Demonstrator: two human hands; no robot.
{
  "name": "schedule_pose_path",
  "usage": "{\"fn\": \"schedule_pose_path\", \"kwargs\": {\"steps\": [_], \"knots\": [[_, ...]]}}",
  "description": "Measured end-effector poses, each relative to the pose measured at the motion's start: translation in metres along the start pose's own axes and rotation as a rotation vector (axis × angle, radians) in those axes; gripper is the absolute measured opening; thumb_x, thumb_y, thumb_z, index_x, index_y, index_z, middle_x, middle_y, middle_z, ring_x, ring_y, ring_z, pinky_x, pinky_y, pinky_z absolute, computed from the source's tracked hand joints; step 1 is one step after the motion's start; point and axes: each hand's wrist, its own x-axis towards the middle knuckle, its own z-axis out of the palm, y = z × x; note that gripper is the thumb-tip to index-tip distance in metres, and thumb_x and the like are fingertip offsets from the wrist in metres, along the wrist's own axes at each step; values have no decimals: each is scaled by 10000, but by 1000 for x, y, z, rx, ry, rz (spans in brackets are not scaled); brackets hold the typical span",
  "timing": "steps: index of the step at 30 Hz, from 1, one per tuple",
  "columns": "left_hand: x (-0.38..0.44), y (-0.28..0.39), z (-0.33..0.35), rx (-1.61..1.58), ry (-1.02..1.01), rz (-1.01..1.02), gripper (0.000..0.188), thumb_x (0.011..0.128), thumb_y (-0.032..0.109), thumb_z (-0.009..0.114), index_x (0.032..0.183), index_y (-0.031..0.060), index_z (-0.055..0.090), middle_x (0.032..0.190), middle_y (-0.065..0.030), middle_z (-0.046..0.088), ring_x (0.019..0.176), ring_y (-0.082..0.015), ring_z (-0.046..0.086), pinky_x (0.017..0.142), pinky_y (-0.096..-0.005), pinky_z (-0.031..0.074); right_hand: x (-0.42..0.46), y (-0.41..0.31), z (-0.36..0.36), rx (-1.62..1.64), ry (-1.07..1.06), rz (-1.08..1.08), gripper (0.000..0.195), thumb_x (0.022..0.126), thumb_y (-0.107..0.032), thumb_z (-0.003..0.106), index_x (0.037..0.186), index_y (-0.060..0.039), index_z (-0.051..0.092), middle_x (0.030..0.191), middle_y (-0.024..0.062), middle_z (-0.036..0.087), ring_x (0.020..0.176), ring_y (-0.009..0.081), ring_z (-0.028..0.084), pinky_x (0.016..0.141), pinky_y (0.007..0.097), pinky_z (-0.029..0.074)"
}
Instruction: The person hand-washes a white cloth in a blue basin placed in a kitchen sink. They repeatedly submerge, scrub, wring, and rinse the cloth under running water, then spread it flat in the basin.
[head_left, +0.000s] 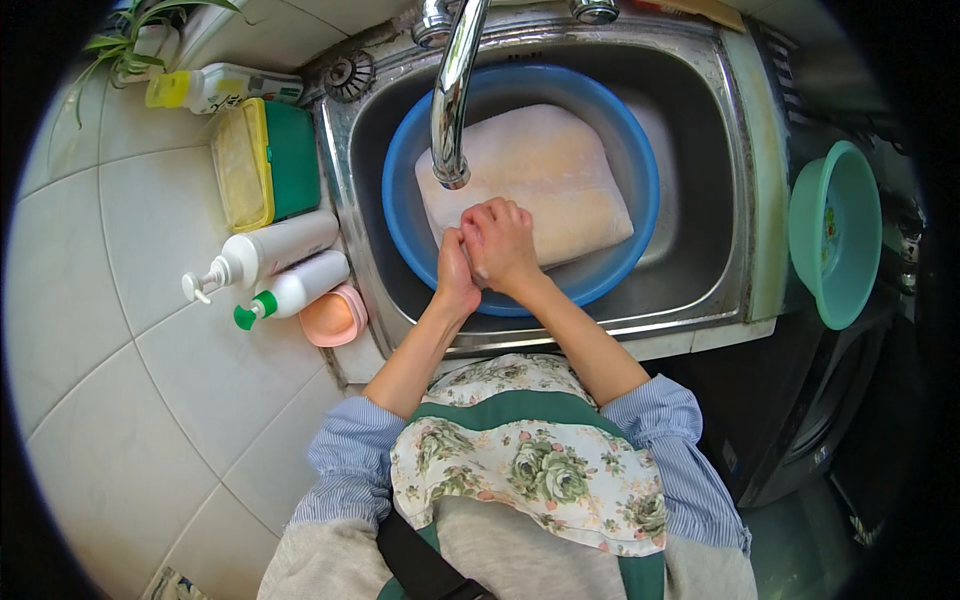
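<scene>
A blue plastic basin (645, 180) stands in the stainless steel sink (697, 225), below a chrome faucet (450, 112). In the basin lies a folded, pale pink and yellowish cloth item (547, 172). Over its near left edge, my left hand (457, 270) and my right hand (499, 244) press together, the right one with bent fingers. Whether cloth or something else is gripped between them is hidden. Wet or soapy patches show on the skin. No water is seen running from the spout.
Left of the sink stand a green and yellow box (289, 161), two pump bottles (281, 244) (304, 285), a pink soap dish (334, 315) and a yellow-capped bottle (225, 86). A drain strainer (349, 75) lies at the sink's corner. At right is a green basin (847, 232).
</scene>
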Motion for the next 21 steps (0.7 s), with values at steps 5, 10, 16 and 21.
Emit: {"fn": "schedule_pose_path", "kwargs": {"steps": [5,10,16,21], "knots": [[-25,1,-5,128,-44,67,323,781,191,420,1021,15,546,1041,-76,585,951,-191,545,855,-340,407,-10,86,-21,-597,-31,106,136,784,-210,528,909,-158,539,894,65,521,913,233,479,802,451,325],[-8,-5,-63,176,-209,88,189,756,110,488,899,24,576,910,-48,567,823,-112,502,685,-263,391,12,148,-56,-754,-35,284,155,786,-223,537,901,-119,526,896,98,523,821,302,545,740,429,408],[-13,29,-27,229,-105,-129,322,841,207,518,1059,-29,523,1017,-81,576,934,-193,560,843,-339,435,42,110,-41,-85,50,508,200,791,-205,528,902,-39,514,891,158,549,846,332,551,703,412,426],[3,11,-11,217,-89,190,330,918,227,456,1149,-8,456,1070,-111,562,984,-220,561,846,-365,458,33,9,13,286,-201,-112,163,804,-200,484,866,-68,556,895,131,535,859,290,504,750,402,381]]}}
